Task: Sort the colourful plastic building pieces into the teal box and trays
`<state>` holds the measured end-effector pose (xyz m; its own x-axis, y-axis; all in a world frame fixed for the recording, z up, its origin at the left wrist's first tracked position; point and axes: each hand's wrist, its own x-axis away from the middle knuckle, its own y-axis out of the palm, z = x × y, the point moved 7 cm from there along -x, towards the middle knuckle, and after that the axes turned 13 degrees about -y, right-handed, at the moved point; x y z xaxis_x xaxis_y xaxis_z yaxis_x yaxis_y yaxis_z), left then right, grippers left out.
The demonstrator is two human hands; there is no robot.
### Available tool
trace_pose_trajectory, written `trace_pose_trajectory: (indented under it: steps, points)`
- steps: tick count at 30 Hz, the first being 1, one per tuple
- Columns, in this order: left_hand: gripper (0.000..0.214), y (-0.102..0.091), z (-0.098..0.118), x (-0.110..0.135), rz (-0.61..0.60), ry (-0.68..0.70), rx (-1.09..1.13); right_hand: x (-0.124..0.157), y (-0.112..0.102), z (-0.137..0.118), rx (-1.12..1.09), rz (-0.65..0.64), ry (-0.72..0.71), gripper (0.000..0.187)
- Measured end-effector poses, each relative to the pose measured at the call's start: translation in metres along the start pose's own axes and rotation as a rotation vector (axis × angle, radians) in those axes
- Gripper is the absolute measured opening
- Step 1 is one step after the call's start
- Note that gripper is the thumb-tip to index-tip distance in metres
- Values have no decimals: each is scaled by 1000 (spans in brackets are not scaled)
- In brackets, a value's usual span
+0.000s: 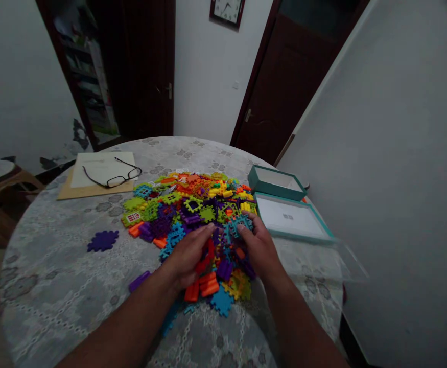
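A mixed pile of plastic building pieces (208,213) lies before me, in lime, orange, purple, yellow and blue. My right hand (259,248) pinches a teal toothed building piece (235,226) between thumb and fingers, above the pile's right side. My left hand (190,254) is curled at the near side, its thumb stretched over the pieces. A red building piece (207,259) shows in its grasp; the fingers behind it are partly hidden. Orange pieces (208,284) and a blue toothed square (222,300) lie just below the hands.
A purple toothed square (103,240) lies apart at left, and another purple piece (139,280) nearer me. Eyeglasses (118,180) rest on a paper-topped board (93,190). Two teal-edged box parts (277,182) and a clear plastic sheet (349,260) are at right on the round table (54,286).
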<state>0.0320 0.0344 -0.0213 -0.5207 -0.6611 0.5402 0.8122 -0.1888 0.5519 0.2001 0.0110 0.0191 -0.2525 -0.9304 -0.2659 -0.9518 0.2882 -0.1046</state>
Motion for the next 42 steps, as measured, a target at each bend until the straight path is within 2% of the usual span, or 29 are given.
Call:
trace_pose_trajectory:
  steps: [2, 4, 6, 8, 10, 12, 14, 17, 20, 23, 26, 27, 30, 32, 34, 36, 39, 42]
  points:
    - [34, -6, -3, -1, 42, -85, 71, -11, -10, -3, 81, -55, 21, 58]
    - [34, -7, -5, 0, 30, -158, 117, -34, -26, -6, 146, -72, 4, 54]
    - [37, -5, -6, 1, -5, -191, 135, -69, -48, -6, 157, -29, -1, 50]
    - [46, -2, -7, 4, -51, -191, 131, -112, -72, -3, 149, 77, 23, 42]
    - [55, 2, -4, 5, -101, -138, 121, -155, -97, -1, 182, 222, 49, 33]
    - [59, 4, 1, 6, -129, -48, 117, -191, -114, -2, 201, 325, 48, 36]
    - [60, 3, 6, 6, -115, 42, 119, -215, -127, -3, 211, 395, 43, 42]
    - [55, -2, 14, 4, -58, 136, 100, -231, -139, -3, 219, 454, 39, 51]
    - [42, -8, 19, 0, -5, 215, 64, -234, -146, -1, 230, 477, 40, 50]
    - [34, -13, 22, -5, 49, 275, 21, -225, -141, -2, 221, 451, 26, 40]
    - [39, -16, 21, -7, 120, 288, 9, -188, -113, -11, 167, 303, -4, 26]
    - [41, -17, 21, -7, 138, 289, 10, -167, -98, -14, 146, 214, -6, 22]
    - [38, -13, 22, -5, 146, 314, -24, -87, -33, -20, 235, -276, -33, 27]
    - [32, -10, 23, -2, 148, 342, -87, -32, 2, -20, 347, -489, -89, 31]
    - [27, -9, 24, 1, 175, 362, -162, 4, 20, -14, 428, -499, -117, 30]
    - [24, -10, 25, 3, 216, 373, -222, 24, 25, -4, 420, -443, -94, 27]
    - [22, -12, 27, 3, 225, 354, -219, 34, 23, 7, 288, -417, -23, 25]
    - [27, -17, 29, 3, 252, 324, -202, 32, 8, 4, 225, -428, 7, 27]
